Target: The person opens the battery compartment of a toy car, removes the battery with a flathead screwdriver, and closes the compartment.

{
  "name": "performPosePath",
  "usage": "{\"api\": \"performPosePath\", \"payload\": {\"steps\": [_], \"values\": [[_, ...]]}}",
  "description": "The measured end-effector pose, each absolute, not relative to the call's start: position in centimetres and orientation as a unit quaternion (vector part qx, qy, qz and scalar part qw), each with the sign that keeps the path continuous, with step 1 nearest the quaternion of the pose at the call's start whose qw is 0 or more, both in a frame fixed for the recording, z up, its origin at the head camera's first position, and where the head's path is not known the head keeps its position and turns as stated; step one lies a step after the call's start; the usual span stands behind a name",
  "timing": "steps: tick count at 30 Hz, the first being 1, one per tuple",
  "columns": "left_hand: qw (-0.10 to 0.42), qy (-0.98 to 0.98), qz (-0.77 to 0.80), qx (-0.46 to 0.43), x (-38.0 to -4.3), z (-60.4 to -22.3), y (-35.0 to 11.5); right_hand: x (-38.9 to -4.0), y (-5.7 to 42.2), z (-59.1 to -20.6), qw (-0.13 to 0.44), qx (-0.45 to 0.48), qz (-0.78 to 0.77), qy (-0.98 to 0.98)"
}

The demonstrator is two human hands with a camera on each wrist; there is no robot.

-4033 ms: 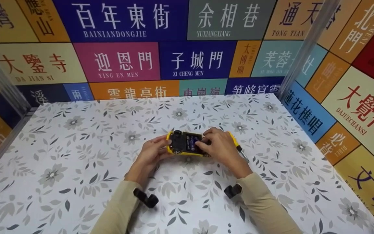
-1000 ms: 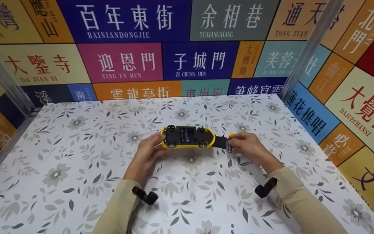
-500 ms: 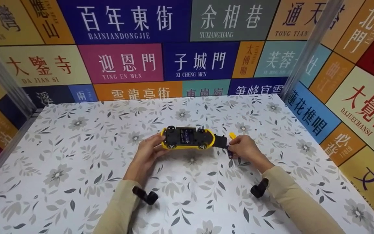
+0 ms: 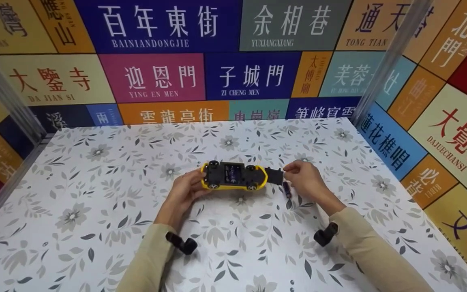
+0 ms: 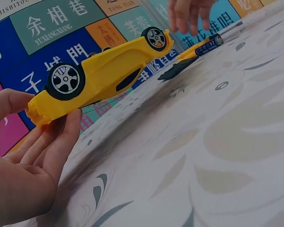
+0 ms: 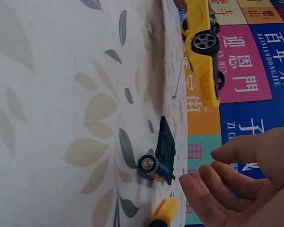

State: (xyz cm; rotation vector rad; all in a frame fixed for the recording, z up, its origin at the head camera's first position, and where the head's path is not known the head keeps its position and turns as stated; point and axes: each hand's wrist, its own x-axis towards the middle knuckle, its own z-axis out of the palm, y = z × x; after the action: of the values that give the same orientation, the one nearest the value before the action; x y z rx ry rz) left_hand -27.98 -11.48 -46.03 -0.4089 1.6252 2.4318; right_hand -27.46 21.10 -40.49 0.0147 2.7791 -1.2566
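Note:
My left hand (image 4: 185,188) grips one end of a yellow toy car (image 5: 102,71), held upside down above the table. Its black underside faces up, and dark purple shows inside the open battery compartment (image 4: 233,173). To the right, my right hand (image 4: 308,182) hovers with loosely bent fingers and nothing between them. Just beside those fingers a purple battery (image 4: 286,190) lies on the cloth, against the black battery cover (image 4: 275,177). A screwdriver's yellow handle (image 6: 166,211) lies next to the battery; my right hand hides it in the head view.
A white cloth (image 4: 108,202) with grey flowers and leaves covers the table. Colourful sign-printed panels (image 4: 156,77) stand along the back and sides, with clear corner posts (image 4: 391,56). Black cameras (image 4: 181,243) sit on both wrists.
My right hand has gone from the car's underside to the right with a battery and let go of it beside the cover. My left hand keeps its grip on the car.

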Motion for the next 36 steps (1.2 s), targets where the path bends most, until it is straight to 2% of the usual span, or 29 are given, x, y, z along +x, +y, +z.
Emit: {"api": "performPosePath", "payload": {"steps": [5,11,16,21,29,36], "values": [[0.099,0.554,0.815,-0.137,-27.9,-46.0,-11.5,-26.9,19.5,-39.9,0.005,-0.059,-0.394,0.917],[0.106,0.559,0.81,-0.14,-27.9,-46.0,-11.4,-26.1,17.2,-40.1,0.004,-0.157,-0.39,0.907],[0.103,0.561,0.81,-0.138,-27.8,-46.0,-11.2,-26.2,15.6,-40.4,0.002,-0.202,-0.361,0.91],[0.103,0.569,0.805,-0.133,-27.6,-46.1,-11.2,-26.7,14.2,-40.3,0.017,-0.226,-0.337,0.914],[0.112,0.577,0.799,-0.128,-27.6,-46.2,-11.1,-27.6,12.4,-40.9,0.076,-0.209,-0.322,0.92],[0.11,0.575,0.801,-0.122,-27.6,-46.2,-11.1,-28.2,11.9,-41.6,0.075,-0.203,-0.303,0.928]]}}
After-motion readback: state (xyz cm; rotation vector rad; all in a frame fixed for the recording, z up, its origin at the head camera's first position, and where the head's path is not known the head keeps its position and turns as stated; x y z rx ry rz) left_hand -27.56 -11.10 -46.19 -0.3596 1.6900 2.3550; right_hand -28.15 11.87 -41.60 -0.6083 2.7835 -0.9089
